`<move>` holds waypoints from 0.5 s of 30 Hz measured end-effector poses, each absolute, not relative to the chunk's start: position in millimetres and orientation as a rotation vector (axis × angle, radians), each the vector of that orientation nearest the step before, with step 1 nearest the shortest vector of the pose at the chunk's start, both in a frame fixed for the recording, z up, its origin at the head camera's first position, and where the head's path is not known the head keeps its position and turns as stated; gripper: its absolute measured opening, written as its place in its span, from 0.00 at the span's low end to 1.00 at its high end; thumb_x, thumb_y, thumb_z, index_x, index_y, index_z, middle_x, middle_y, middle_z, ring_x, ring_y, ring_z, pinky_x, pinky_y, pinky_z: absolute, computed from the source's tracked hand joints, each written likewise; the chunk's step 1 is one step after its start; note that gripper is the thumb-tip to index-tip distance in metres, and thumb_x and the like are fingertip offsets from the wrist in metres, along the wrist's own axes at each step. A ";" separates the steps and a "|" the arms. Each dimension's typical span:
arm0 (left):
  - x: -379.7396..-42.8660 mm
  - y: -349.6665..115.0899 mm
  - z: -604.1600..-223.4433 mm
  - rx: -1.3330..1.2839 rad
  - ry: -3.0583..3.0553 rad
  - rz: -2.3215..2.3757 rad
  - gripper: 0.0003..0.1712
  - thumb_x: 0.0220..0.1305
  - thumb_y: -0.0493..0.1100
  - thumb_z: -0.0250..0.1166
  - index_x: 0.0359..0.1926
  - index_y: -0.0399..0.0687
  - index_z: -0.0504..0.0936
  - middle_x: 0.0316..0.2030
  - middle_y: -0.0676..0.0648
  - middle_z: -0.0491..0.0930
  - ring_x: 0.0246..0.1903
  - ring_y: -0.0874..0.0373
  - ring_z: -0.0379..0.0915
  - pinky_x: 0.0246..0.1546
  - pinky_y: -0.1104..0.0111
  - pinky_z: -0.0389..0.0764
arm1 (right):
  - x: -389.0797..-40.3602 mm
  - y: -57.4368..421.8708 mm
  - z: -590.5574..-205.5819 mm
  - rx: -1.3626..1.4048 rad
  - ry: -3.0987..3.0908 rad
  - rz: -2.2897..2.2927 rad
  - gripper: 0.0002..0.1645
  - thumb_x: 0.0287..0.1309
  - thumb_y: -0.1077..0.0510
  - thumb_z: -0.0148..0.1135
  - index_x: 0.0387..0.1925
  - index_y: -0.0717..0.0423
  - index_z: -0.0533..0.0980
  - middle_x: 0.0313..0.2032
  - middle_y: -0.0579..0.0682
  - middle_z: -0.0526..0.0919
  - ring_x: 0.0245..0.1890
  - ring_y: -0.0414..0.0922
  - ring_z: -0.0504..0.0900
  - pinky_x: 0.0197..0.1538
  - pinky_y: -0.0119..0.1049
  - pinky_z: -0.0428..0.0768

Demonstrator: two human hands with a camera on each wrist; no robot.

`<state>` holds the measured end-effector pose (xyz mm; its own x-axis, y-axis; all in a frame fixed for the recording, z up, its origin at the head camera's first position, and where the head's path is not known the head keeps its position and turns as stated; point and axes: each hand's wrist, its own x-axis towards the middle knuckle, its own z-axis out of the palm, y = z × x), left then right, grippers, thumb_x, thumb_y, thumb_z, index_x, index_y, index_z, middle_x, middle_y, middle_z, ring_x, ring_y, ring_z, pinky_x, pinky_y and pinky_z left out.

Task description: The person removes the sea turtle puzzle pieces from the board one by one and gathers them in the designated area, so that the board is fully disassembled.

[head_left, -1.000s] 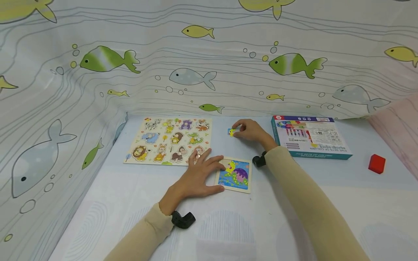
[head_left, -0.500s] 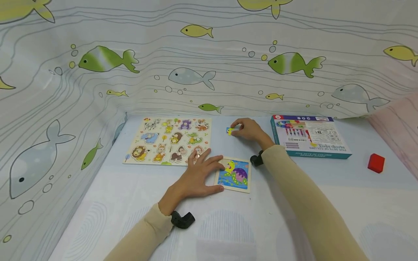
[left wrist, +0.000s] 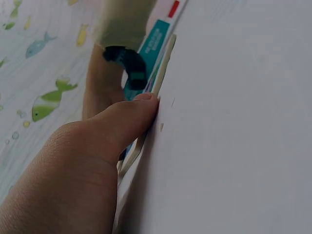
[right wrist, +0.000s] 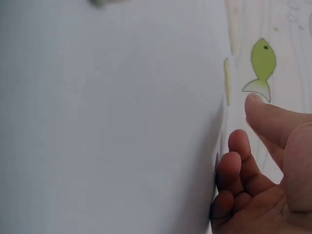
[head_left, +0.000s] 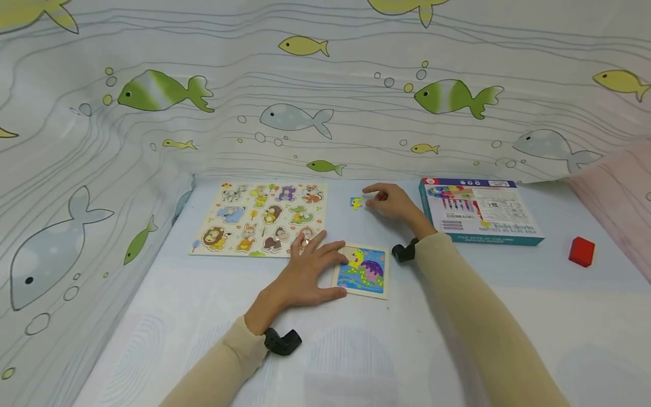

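One loose puzzle piece [head_left: 355, 203] on table [head_left: 203, 316], just beside right hand [head_left: 391, 202], thumb and forefinger parted, nothing held. Left hand [head_left: 307, 273] spread, touching turtle puzzle [head_left: 362, 272]. Seemingly at piece-handling step; needed next, if lifting: light pinch on piece's thin edges.

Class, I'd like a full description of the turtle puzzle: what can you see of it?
The turtle puzzle is a small square panel with a pale, wood-looking frame. Its picture shows a yellow-green turtle with a purple-and-pink shell on blue. The picture's upper-left corner, partly behind fingers, looks pale instead of blue. The puzzle lies flat, slightly turned, on the light table, just beyond the animal board's lower-right corner in the head view. The left hand touches its left side.
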<state>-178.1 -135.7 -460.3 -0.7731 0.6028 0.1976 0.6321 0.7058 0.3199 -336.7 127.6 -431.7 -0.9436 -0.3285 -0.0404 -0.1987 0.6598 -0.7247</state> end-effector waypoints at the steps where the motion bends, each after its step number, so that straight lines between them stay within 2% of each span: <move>1: -178.2 -135.8 -460.2 -1.024 -2.828 -0.583 0.32 0.58 0.71 0.64 0.61 0.70 0.76 0.75 0.57 0.65 0.80 0.42 0.45 0.73 0.34 0.35 | -334.6 129.4 -431.3 -0.443 2.697 -1.176 0.21 0.68 0.53 0.63 0.60 0.51 0.80 0.41 0.56 0.81 0.37 0.48 0.72 0.41 0.37 0.69; 6: -178.9 -135.5 -461.2 -1.009 -2.844 -0.580 0.32 0.59 0.73 0.63 0.61 0.71 0.76 0.76 0.58 0.64 0.81 0.43 0.44 0.74 0.35 0.33 | -320.7 138.4 -429.3 -0.467 2.656 -1.218 0.18 0.68 0.55 0.63 0.56 0.55 0.82 0.40 0.55 0.81 0.38 0.47 0.71 0.41 0.35 0.69; 15: -180.1 -133.9 -460.4 -0.998 -2.853 -0.622 0.32 0.58 0.73 0.65 0.60 0.71 0.77 0.75 0.57 0.65 0.81 0.43 0.44 0.74 0.36 0.32 | -295.4 157.9 -430.4 -0.551 2.574 -1.191 0.16 0.69 0.54 0.63 0.54 0.54 0.83 0.39 0.52 0.80 0.38 0.46 0.72 0.39 0.33 0.71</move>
<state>-180.1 -133.9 -460.4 -0.7895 0.5862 0.1820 0.6087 0.7097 0.3546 -295.4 157.9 -430.4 -0.8969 -0.4371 -0.0678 -0.2312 0.5940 -0.7705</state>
